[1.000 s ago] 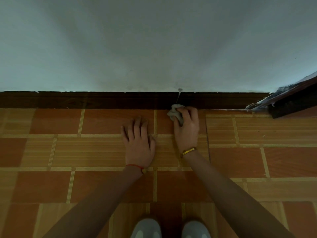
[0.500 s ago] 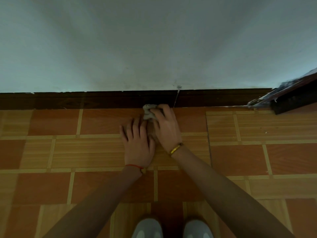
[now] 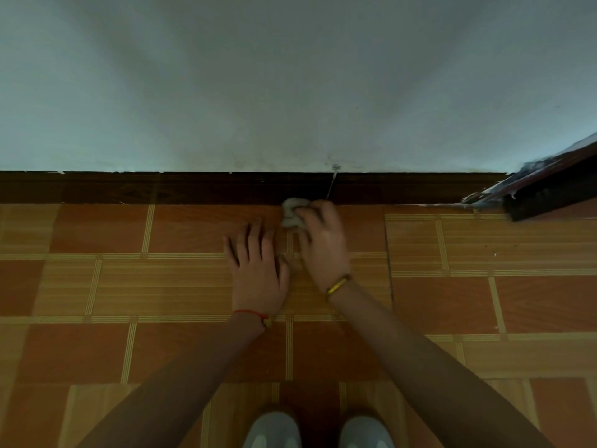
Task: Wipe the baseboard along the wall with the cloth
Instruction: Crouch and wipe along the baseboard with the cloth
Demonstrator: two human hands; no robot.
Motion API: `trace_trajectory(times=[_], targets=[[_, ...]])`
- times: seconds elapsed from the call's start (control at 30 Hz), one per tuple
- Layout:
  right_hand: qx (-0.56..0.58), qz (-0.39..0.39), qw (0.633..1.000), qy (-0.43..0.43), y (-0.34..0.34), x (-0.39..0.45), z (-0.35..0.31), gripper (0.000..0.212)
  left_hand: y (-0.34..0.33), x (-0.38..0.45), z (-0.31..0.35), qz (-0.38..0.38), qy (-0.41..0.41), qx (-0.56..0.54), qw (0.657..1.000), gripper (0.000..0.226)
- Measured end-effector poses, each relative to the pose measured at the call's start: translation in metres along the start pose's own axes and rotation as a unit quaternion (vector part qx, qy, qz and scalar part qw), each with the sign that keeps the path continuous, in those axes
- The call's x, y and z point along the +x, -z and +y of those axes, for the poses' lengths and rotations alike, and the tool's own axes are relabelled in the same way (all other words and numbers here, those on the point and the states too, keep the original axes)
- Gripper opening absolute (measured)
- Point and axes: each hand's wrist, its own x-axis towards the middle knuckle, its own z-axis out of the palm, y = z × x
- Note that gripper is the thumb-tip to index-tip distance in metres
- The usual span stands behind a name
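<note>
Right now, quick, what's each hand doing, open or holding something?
Left hand: open, flat on the floor tiles, holding nothing.
Right hand: closed around the cloth, which is at the baseboard.

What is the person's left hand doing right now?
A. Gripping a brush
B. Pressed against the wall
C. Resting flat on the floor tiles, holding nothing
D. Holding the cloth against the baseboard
C: the left hand lies flat with fingers spread on the floor tiles, while the right hand holds the cloth at the foot of the baseboard.
</note>
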Motion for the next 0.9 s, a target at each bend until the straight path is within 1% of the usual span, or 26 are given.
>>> trace_trajectory(times=[0.07, 0.1, 0.17, 0.27, 0.33, 0.37, 0.43, 0.53, 0.6, 0.67, 0.8, 0.9], targets=[[0.027, -0.016, 0.999, 0.009, -0.008, 0.007, -0.009, 0.031, 0.000, 0.000, 0.000, -0.001, -0.004, -0.002, 1.000, 0.057], [0.036, -0.011, 0.999, 0.006, -0.007, 0.008, -0.008, 0.030, 0.000, 0.000, -0.001, 0.001, -0.005, -0.002, 1.000, 0.056], [0.034, 0.024, 0.999, -0.016, 0.006, 0.004, 0.003, 0.027, 0.000, 0.000, -0.002, 0.002, -0.006, 0.001, 1.000, 0.054], [0.032, 0.141, 0.985, -0.092, 0.038, -0.002, 0.026, 0.026, -0.001, 0.000, -0.001, 0.002, -0.001, -0.003, 1.000, 0.053], [0.037, 0.216, 0.969, -0.118, 0.053, 0.000, 0.031, 0.025, -0.001, -0.001, -0.001, 0.006, -0.001, -0.005, 1.000, 0.053], [0.041, 0.239, 0.963, -0.118, 0.055, 0.002, 0.029, 0.024, -0.001, -0.001, -0.001, 0.007, -0.002, -0.005, 1.000, 0.053], [0.061, 0.249, 0.961, -0.103, 0.052, 0.008, 0.015, 0.024, -0.001, -0.001, -0.001, 0.008, 0.000, -0.005, 1.000, 0.053], [0.099, 0.227, 0.965, -0.084, 0.042, 0.015, -0.006, 0.026, -0.001, -0.001, -0.002, 0.009, -0.002, -0.007, 1.000, 0.054], [0.111, 0.222, 0.965, -0.083, 0.044, 0.017, -0.005, 0.025, -0.001, -0.001, -0.002, 0.013, -0.003, -0.011, 1.000, 0.055], [0.100, 0.244, 0.960, -0.097, 0.056, 0.016, 0.007, 0.025, -0.001, -0.001, -0.002, 0.013, -0.005, -0.011, 1.000, 0.055], [0.080, 0.328, 0.927, -0.163, 0.083, 0.015, 0.038, 0.022, -0.002, -0.001, -0.002, 0.009, -0.004, -0.007, 1.000, 0.055], [0.082, 0.340, 0.922, -0.169, 0.083, 0.018, 0.039, 0.021, -0.002, -0.001, -0.001, 0.011, -0.004, -0.011, 1.000, 0.056]])
